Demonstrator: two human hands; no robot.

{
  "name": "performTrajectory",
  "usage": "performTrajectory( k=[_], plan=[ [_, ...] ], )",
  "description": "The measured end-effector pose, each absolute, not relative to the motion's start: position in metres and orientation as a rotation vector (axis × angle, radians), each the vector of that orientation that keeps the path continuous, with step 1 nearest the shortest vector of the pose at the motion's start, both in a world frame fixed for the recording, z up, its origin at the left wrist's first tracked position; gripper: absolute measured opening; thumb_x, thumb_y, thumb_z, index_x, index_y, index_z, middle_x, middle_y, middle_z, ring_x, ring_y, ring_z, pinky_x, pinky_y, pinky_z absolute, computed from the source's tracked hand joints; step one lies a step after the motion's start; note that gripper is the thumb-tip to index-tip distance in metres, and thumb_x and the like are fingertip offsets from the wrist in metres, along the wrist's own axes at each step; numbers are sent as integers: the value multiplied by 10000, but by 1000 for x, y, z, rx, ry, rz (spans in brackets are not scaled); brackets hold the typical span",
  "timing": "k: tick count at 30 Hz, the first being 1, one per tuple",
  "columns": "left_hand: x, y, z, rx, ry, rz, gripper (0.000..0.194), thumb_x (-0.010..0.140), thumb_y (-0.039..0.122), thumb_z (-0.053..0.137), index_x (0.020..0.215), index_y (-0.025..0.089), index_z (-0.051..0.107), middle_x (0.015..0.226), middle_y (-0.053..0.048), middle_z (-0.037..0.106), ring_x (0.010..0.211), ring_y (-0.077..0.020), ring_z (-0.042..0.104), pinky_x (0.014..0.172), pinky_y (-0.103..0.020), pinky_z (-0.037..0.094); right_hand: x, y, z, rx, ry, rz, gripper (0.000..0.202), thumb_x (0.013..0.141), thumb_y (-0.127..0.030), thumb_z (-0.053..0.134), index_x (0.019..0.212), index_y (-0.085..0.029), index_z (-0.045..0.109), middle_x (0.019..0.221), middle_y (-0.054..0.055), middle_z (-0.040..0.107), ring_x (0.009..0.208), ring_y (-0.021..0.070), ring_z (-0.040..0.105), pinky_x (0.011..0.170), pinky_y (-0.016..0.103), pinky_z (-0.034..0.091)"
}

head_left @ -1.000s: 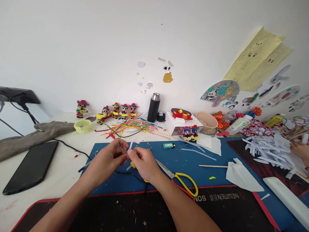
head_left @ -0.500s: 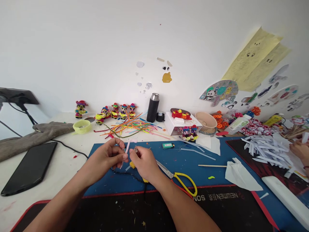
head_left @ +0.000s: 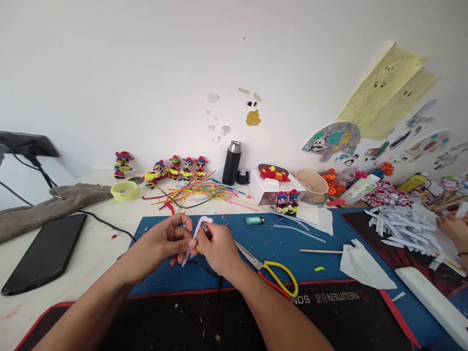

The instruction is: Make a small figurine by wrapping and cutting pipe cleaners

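Between thumb and fingers, my left hand (head_left: pixel 170 241) pinches a thin pale pink strip (head_left: pixel 198 227), whose upper end bends over to the right. My right hand (head_left: pixel 217 246) is closed beside it, around a small metal-tipped tool (head_left: pixel 205 228) that is mostly hidden in the fingers. A bit of yellow shows below the two hands. Both hands are above the blue mat (head_left: pixel 157 282). Scissors (head_left: pixel 280 278) with yellow and red handles lie open just right of my right hand.
Behind the hands lie colored fuzzy sticks (head_left: pixel 204 189), small figures (head_left: pixel 187 168) and a black bottle (head_left: pixel 231 163). A phone (head_left: pixel 46 253) lies left. White tissue (head_left: pixel 365 265) and paper strips (head_left: pixel 405 226) are right, near another person's hand (head_left: pixel 453 231).
The pink strip's upper end now bends over to the right, close to my right fingers. My right hand has shifted slightly, and the metal tip sits nearer the strip.
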State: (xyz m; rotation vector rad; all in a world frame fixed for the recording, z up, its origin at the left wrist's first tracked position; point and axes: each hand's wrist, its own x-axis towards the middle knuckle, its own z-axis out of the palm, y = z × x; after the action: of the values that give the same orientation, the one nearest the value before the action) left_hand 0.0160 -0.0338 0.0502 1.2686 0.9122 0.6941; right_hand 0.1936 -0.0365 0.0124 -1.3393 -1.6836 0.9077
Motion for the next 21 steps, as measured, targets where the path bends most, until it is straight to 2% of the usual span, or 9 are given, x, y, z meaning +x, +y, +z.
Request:
performTrajectory(
  k=[10, 21],
  plan=[
    [14, -35, 54, 1222, 875, 689, 552, 762, 502, 911, 983, 226, 488, 714, -8, 751, 524, -108, 568, 456, -180, 391, 193, -39, 16, -1330, -1724, 839, 279, 913, -243, 607, 655, -200, 511, 612, -37, 573, 563, 111, 456, 563, 246, 294],
    [14, -35, 55, 1099, 851, 706, 582, 690, 474, 973, 946, 208, 523, 671, -19, 755, 458, -84, 541, 405, -146, 373, 192, -42, 18, -1312, -1767, 774, 277, 919, -251, 615, 668, -198, 509, 608, -37, 553, 560, 111, 430, 570, 257, 273]
  ],
)
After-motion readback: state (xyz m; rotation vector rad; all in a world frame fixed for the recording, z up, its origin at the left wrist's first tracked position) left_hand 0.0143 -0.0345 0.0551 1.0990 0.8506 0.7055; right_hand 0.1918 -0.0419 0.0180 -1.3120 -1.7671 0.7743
